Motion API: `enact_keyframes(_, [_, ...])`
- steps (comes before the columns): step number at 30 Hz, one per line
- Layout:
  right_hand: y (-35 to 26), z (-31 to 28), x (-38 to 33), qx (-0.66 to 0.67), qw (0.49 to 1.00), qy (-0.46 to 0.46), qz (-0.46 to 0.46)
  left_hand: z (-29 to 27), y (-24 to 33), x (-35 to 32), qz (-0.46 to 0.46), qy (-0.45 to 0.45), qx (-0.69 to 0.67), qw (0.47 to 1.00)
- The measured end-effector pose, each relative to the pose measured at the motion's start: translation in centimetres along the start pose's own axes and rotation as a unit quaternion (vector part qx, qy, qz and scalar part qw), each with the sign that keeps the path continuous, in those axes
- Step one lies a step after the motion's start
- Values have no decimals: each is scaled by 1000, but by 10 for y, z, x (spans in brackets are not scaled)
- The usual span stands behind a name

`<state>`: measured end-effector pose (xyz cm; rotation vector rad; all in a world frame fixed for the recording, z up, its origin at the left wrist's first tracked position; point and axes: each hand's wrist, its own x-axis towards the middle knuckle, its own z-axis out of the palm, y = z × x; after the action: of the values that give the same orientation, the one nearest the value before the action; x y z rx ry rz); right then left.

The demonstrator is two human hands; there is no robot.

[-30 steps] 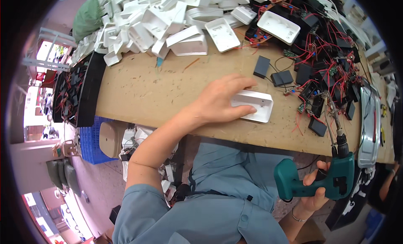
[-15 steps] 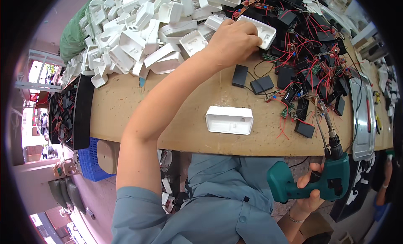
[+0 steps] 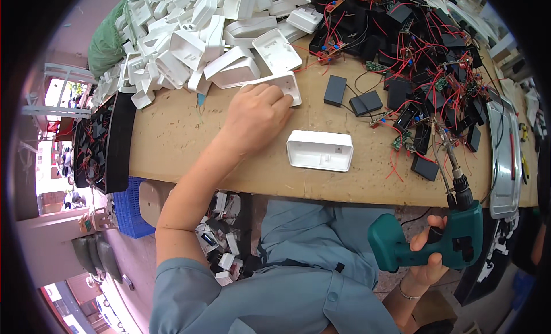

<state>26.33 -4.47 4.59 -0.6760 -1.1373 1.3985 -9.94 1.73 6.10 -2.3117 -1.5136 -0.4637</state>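
My left hand point(image 3: 256, 113) is closed around the near side of a shallow white plastic housing shell point(image 3: 290, 86), at the near edge of a heap of similar shells. Its fingers cover much of that shell. To the right of this hand, a deeper white plastic case point(image 3: 319, 152) rests on the table with its hollow side toward me. My right hand point(image 3: 429, 259) grips a green power drill point(image 3: 425, 242) at the front right. The drill's black chuck and long bit point away from me over the table edge, close to the wired parts.
Behind my left hand rises the heap of white shells point(image 3: 189, 47). A tangle of black boxes, red wires and circuit boards point(image 3: 413, 81) fills the back right. A metal tray point(image 3: 505, 161) lies at the right; a black bin point(image 3: 117, 144) of wired parts stands left.
My left hand has moved left and toward me, bringing the shallow white shell from beside the wired parts to the near edge of the white heap. My right hand still holds the drill.
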Motion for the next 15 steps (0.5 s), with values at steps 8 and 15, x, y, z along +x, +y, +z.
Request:
enact_keyframes(8, [-3,7,-2,4,1000,4,-3,-4,-31,53,-13,108,11,994])
enact_keyframes(15, [-5,5,-2,-6,1000,11,-17,20,-15,100,-45,-200,103,973])
